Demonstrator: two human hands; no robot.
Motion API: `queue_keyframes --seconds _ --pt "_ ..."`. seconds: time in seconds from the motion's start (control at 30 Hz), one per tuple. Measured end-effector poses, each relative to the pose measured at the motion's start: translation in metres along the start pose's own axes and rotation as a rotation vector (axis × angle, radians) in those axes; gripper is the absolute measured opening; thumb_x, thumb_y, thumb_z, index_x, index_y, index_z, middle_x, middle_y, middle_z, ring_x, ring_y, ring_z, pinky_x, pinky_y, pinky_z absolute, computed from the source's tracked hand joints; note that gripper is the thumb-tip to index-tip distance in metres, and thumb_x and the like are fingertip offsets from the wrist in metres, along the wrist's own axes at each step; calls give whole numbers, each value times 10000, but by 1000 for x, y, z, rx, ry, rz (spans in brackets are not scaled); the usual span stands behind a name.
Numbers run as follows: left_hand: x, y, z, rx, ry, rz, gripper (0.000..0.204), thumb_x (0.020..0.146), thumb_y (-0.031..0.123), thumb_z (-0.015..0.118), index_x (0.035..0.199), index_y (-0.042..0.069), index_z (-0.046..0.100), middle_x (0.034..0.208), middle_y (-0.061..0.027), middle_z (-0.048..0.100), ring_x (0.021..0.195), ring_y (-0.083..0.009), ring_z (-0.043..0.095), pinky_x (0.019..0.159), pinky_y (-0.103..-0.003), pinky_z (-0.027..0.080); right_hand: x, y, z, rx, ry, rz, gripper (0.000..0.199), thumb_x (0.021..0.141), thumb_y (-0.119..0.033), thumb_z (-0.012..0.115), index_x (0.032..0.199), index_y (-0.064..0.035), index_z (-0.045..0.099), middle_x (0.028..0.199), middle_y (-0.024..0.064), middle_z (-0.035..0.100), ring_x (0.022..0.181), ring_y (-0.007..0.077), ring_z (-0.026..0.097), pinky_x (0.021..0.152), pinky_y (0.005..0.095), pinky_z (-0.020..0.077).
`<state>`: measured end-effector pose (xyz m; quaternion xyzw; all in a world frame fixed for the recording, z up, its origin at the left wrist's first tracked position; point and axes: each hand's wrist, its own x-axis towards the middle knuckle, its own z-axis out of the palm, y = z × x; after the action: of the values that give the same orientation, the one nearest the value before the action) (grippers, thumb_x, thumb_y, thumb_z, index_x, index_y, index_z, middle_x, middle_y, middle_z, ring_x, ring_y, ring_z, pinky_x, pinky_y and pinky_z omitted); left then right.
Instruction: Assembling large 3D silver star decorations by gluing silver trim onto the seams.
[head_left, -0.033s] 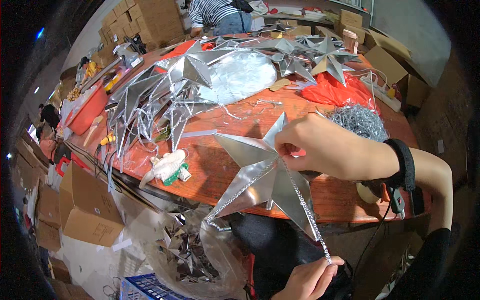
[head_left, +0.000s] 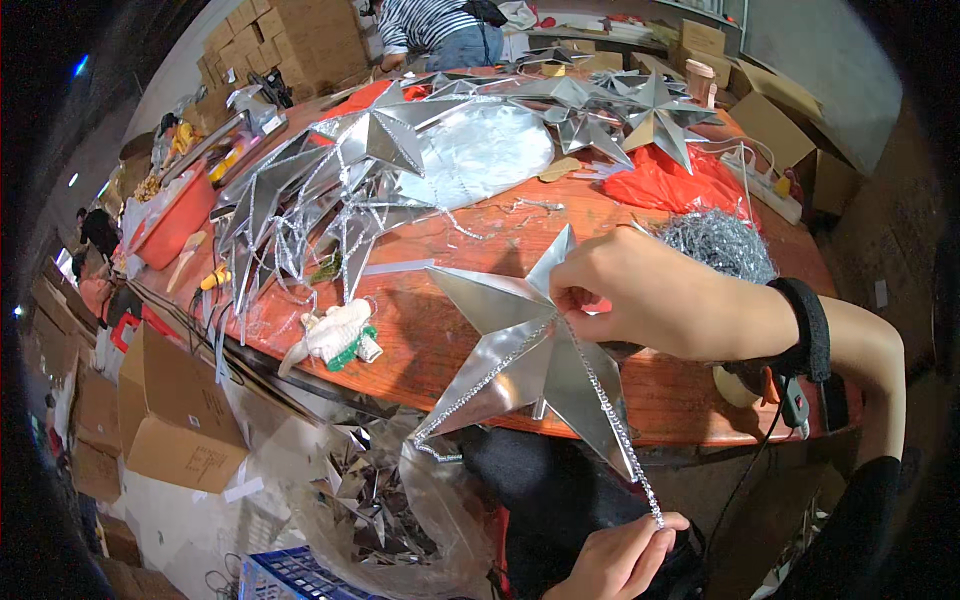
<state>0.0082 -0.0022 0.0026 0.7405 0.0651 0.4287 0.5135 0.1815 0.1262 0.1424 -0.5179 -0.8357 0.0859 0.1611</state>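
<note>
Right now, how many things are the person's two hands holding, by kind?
Silver foil star: 1, pinched by the right hand
Silver tinsel trim strand: 1, its end pinched by the left hand
Total: 2

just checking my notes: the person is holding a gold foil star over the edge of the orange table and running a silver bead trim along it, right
Not quite: the star is silver, not gold, as the head view shows. The rest holds: the right hand pinches it over the edge of the orange table, and the left hand holds the lower end of the silver bead trim running along it.
</note>
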Motion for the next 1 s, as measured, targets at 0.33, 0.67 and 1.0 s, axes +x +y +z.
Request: queue_keyframes --seconds 0.33,0.67,1.0 --pt "3 -3 0 15 3 -11 538 856 -45 455 1350 4 248 862 -162 598 554 -225 543 506 -288 458 4 4 4 -36 11 10 106 712 -68 595 719 35 569 658 208 573 651 360 591 596 392 480" --pt "6 -5 2 -19 54 18 485 867 -46 434 1327 -10 284 848 -179 593 547 -237 541 490 -303 454 -1 6 4 91 36 76 114 740 -85 587 758 28 588 658 175 601 632 315 608 596 365 487" --pt "6 -2 3 -10 36 -42 425 872 -43 427 1284 -32 322 856 -180 592 552 -240 545 494 -303 450 -4 3 3 98 43 40 112 752 -72 567 741 40 567 662 201 580 650 340 594 583 382 472"
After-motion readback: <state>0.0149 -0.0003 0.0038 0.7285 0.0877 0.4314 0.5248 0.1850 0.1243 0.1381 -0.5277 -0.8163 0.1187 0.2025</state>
